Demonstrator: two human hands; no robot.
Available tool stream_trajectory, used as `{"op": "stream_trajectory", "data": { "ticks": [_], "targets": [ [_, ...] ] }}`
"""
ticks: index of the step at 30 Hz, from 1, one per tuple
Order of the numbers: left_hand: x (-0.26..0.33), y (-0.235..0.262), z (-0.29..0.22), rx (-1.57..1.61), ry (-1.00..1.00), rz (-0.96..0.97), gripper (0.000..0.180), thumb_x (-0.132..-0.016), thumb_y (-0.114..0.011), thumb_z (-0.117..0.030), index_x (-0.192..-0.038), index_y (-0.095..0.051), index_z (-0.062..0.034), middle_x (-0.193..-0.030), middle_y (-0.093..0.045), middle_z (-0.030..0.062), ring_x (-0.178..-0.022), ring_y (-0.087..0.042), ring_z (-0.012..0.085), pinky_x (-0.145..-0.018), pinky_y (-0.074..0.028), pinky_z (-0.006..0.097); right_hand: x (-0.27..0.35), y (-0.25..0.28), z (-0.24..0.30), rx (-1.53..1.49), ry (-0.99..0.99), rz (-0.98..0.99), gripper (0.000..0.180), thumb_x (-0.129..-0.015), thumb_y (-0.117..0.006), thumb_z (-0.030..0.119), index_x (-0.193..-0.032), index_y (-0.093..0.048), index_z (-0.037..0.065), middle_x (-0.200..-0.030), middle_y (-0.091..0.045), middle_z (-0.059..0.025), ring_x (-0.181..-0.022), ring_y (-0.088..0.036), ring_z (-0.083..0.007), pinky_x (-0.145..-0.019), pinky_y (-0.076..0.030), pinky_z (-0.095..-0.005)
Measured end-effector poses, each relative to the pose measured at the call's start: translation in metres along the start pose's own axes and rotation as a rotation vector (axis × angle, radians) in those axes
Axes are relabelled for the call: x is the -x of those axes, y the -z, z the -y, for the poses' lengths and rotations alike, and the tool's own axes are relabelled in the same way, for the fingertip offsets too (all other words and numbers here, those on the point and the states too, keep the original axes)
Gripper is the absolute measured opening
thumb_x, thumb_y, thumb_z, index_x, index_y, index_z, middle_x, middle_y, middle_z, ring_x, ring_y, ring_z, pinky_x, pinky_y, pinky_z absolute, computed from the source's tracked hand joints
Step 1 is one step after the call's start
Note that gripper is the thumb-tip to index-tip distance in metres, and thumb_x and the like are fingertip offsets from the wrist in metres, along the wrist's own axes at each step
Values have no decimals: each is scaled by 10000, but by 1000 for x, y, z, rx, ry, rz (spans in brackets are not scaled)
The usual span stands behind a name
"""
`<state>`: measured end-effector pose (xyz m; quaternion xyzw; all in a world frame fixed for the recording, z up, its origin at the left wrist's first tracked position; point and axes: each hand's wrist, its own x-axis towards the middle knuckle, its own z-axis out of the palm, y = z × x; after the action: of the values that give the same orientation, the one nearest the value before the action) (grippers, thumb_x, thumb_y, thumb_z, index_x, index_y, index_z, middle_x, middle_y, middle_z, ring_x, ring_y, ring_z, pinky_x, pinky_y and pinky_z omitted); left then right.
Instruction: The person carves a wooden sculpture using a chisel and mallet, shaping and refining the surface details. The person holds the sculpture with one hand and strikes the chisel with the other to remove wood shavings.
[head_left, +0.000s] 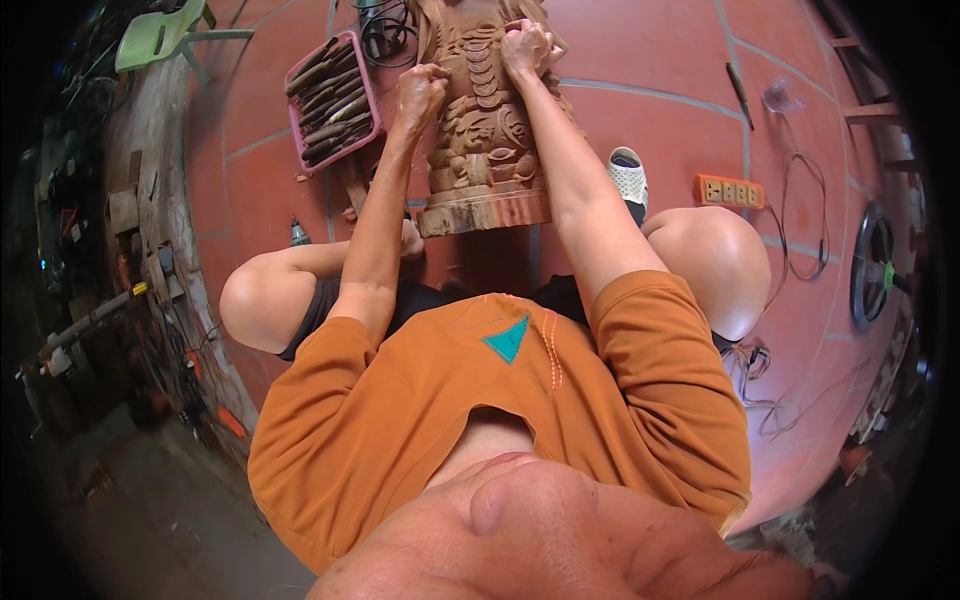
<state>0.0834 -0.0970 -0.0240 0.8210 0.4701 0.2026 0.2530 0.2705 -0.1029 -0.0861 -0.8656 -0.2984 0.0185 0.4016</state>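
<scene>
A brown wood carving (pixel 487 130) with deep relief and a flat, rough-edged base lies on the floor between my legs, its far end cut off by the picture's top edge. My left hand (pixel 422 92) is closed in a fist at the carving's left side. Farther up, my right hand (pixel 528 48) rests on the upper right of the carving with its fingers curled in. Whatever either hand grips, if anything, is hidden by the fingers. Left of the carving sits a pink plastic basket (pixel 376 128) filled with several dark-handled carving chisels (pixel 330 100).
A green plastic chair (pixel 160 38) stands at the far left. On the right are an orange power strip (pixel 730 191) with a trailing cable, a dark slim tool (pixel 740 95), a clear plastic cup (pixel 783 97) and a black wheel-like ring (pixel 873 266). Clutter lines the left wall.
</scene>
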Motion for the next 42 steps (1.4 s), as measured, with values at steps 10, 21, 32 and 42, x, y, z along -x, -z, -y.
{"op": "stream_trajectory", "data": {
  "ticks": [10,21,32,42],
  "targets": [
    [-5,34,-10,92,105,288,210,-725,-670,-133,-920,-734,-89,-836,-702,124,-770,-671,225,-729,-508,319,-2,-9,-6,40,17,-70,178,-767,-545,221,-823,-708,266,-929,-667,-6,-950,-584,-215,-885,-332,-457],
    [2,8,-9,-50,-33,43,217,-742,-664,-106,-945,-712,-48,-799,-687,132,-702,-657,187,-675,-501,287,-1,-5,-6,58,19,-30,173,-782,-558,226,-834,-711,286,-949,-664,-1,-955,-581,-210,-895,-328,-457],
    [-10,28,-14,94,66,77,224,-768,-664,-116,-978,-717,-57,-804,-704,101,-687,-658,155,-636,-509,287,1,3,0,23,31,-36,202,-782,-531,210,-839,-715,269,-959,-667,-21,-957,-585,-228,-907,-326,-466],
    [5,16,-27,72,-67,175,221,-704,-686,-92,-912,-713,-24,-831,-692,135,-770,-660,209,-721,-503,309,0,1,-2,26,3,1,207,-775,-527,205,-835,-715,269,-977,-665,-18,-969,-578,-230,-888,-328,-461]
  ]
}}
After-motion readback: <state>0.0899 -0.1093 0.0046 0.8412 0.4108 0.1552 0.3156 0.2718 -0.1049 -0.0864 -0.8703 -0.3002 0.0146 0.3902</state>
